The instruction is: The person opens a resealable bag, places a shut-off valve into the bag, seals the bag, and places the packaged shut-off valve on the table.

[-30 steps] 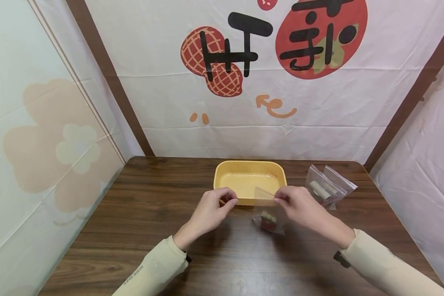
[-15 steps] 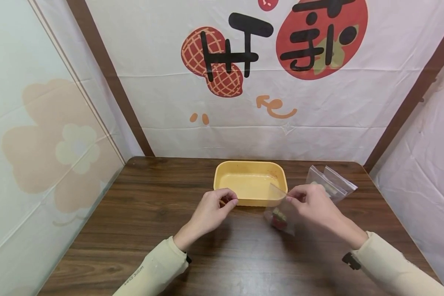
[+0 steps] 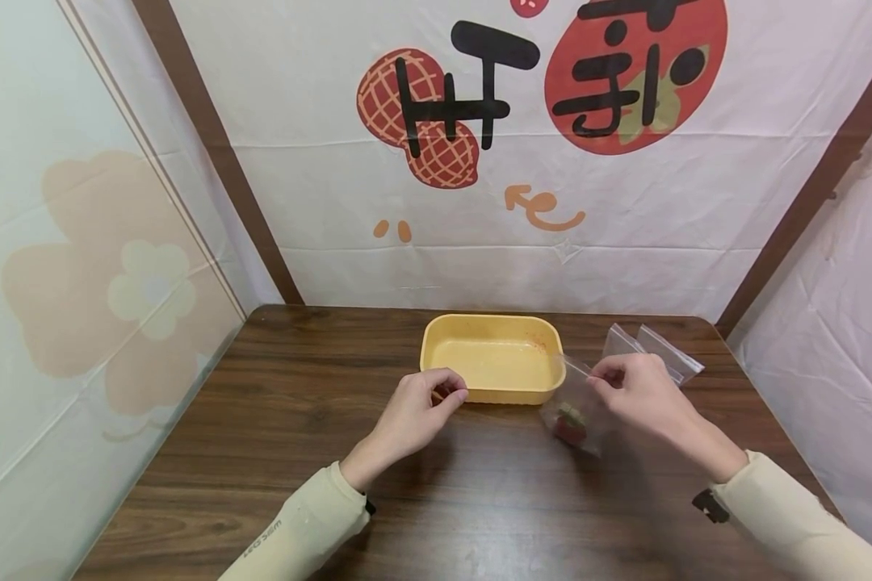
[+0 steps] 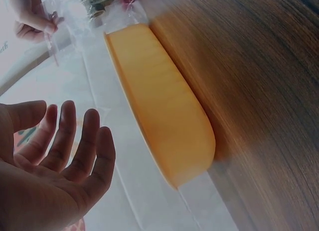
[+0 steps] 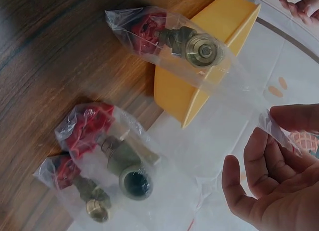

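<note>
My right hand (image 3: pixel 647 395) pinches the top edge of a clear zip bag (image 3: pixel 563 395) between thumb and fingers. Inside the bag, as the right wrist view shows, is a brass valve (image 5: pixel 203 49) with a red handwheel (image 5: pixel 149 32). The bag hangs just right of the yellow tray (image 3: pixel 490 396), low over the table. My left hand (image 3: pixel 414 411) hovers at the tray's front left corner, its fingers loosely bent with nothing between them; the left wrist view shows its palm (image 4: pixel 50 186) bare.
Two more zip bags (image 3: pixel 674 352) stand at the back right, partly behind my right hand; in the right wrist view each contains a valve (image 5: pixel 122 159) with a red handwheel. The dark wooden table (image 3: pixel 291 355) meets fabric walls (image 3: pixel 320 266) at the back and sides.
My right hand has moved right with the bagged valve, from in front of the tray to beside its right end. The left hand stays where it was.
</note>
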`<act>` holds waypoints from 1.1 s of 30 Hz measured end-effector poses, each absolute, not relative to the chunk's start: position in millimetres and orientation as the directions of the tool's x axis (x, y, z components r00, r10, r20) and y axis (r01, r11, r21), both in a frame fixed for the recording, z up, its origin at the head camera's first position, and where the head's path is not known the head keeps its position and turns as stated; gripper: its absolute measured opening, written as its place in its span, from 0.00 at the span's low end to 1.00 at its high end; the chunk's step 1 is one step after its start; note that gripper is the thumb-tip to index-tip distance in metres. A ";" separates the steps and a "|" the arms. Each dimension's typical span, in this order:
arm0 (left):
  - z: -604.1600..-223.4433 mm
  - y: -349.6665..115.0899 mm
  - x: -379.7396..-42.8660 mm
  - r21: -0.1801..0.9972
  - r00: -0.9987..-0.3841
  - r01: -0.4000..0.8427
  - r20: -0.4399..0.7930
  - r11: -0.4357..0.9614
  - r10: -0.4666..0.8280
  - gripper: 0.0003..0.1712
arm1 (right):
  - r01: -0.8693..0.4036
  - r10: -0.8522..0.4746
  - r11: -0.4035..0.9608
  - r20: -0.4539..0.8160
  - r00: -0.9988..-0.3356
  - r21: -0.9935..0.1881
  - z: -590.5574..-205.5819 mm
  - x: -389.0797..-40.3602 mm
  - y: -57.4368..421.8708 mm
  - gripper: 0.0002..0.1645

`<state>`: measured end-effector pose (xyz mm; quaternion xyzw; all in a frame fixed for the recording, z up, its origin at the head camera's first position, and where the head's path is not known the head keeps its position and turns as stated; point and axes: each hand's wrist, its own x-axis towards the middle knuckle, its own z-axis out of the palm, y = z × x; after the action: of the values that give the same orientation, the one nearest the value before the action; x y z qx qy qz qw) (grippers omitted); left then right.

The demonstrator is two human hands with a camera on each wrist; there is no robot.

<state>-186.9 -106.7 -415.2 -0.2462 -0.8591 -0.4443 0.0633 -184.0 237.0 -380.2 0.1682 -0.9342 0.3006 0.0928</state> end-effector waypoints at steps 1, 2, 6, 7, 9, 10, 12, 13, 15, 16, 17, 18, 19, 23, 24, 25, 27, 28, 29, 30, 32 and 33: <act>-415.2 -106.7 -186.8 0.733 -0.871 0.479 0.326 0.484 0.368 0.03 | -0.366 -0.253 0.764 0.275 -0.927 -0.531 -379.9 -184.2 238.3 0.05; -415.4 -106.7 -186.8 0.733 -0.871 0.477 0.324 0.484 0.368 0.02 | -0.363 -0.248 0.766 0.276 -0.928 -0.531 -379.5 -184.4 239.4 0.05; -415.7 -106.4 -186.9 0.732 -0.871 0.477 0.323 0.486 0.369 0.03 | -0.356 -0.226 0.773 0.296 -0.928 -0.526 -378.9 -186.5 242.8 0.04; -415.7 -106.2 -186.9 0.732 -0.871 0.477 0.323 0.486 0.369 0.03 | -0.355 -0.221 0.776 0.301 -0.928 -0.522 -379.0 -187.2 243.6 0.04; -415.5 -106.1 -186.7 0.731 -0.871 0.479 0.325 0.486 0.369 0.03 | -0.349 -0.208 0.782 0.311 -0.927 -0.517 -379.5 -188.6 245.3 0.04; -415.5 -106.0 -186.7 0.731 -0.870 0.479 0.326 0.486 0.369 0.02 | -0.346 -0.202 0.784 0.315 -0.927 -0.516 -379.7 -189.3 246.0 0.04; -415.5 -105.8 -186.4 0.731 -0.870 0.480 0.326 0.485 0.369 0.02 | -0.335 -0.186 0.786 0.319 -0.929 -0.520 -380.5 -190.6 247.5 0.04; -415.5 -105.7 -186.3 0.731 -0.870 0.480 0.326 0.486 0.369 0.02 | -0.330 -0.177 0.785 0.320 -0.931 -0.525 -381.0 -191.3 248.2 0.04; -415.4 -105.7 -186.1 0.731 -0.870 0.480 0.326 0.485 0.370 0.03 | -0.316 -0.157 0.782 0.320 -0.934 -0.537 -382.0 -192.7 249.3 0.04; -415.4 -105.7 -186.1 0.731 -0.870 0.481 0.327 0.484 0.370 0.03 | -0.308 -0.148 0.780 0.317 -0.937 -0.545 -382.4 -193.4 249.6 0.04; -415.3 -105.5 -186.2 0.731 -0.870 0.481 0.328 0.484 0.370 0.03 | -0.299 -0.139 0.777 0.313 -0.939 -0.554 -382.9 -194.3 250.1 0.05; -415.3 -105.5 -186.2 0.730 -0.869 0.482 0.329 0.484 0.370 0.03 | -0.293 -0.130 0.773 0.311 -0.941 -0.562 -383.2 -195.3 250.5 0.05; -415.2 -105.5 -186.2 0.730 -0.869 0.483 0.330 0.484 0.370 0.03 | -0.286 -0.123 0.772 0.308 -0.943 -0.568 -383.5 -196.3 250.7 0.05; -414.7 -105.4 -186.1 0.728 -0.869 0.482 0.330 0.487 0.368 0.03 | -0.266 -0.097 0.765 0.303 -0.948 -0.586 -383.8 -200.1 250.7 0.06; -414.5 -105.5 -185.9 0.728 -0.869 0.483 0.330 0.487 0.368 0.03 | -0.262 -0.091 0.767 0.304 -0.948 -0.585 -383.8 -201.0 250.5 0.06; -414.3 -105.4 -185.8 0.728 -0.869 0.483 0.330 0.488 0.368 0.03 | -0.257 -0.086 0.770 0.305 -0.948 -0.584 -383.7 -201.6 250.2 0.07; -414.0 -105.3 -185.7 0.728 -0.869 0.483 0.330 0.487 0.368 0.03 | -0.252 -0.080 0.772 0.304 -0.949 -0.583 -384.1 -202.7 250.1 0.07; -413.8 -105.3 -185.6 0.728 -0.869 0.484 0.331 0.486 0.369 0.03 | -0.251 -0.078 0.773 0.306 -0.949 -0.583 -384.1 -203.1 250.2 0.07; -413.7 -105.3 -185.5 0.728 -0.868 0.485 0.331 0.484 0.370 0.03 | -0.251 -0.078 0.774 0.306 -0.949 -0.581 -384.4 -203.4 250.3 0.07; -413.6 -105.4 -185.5 0.729 -0.868 0.485 0.332 0.483 0.370 0.03 | -0.252 -0.079 0.774 0.306 -0.949 -0.581 -384.9 -203.8 250.8 0.07; -413.6 -105.4 -185.5 0.730 -0.867 0.485 0.332 0.482 0.371 0.03 | -0.247 -0.078 0.774 0.298 -0.951 -0.583 -385.7 -204.4 252.3 0.08; -413.5 -105.5 -185.4 0.730 -0.867 0.486 0.332 0.481 0.372 0.02 | -0.243 -0.078 0.772 0.292 -0.953 -0.587 -386.0 -204.7 253.2 0.08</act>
<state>-185.4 -105.5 -413.5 -0.2499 -0.8581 -0.4439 0.0643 -204.7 253.2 -386.0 0.0859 -0.9328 0.3264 0.1265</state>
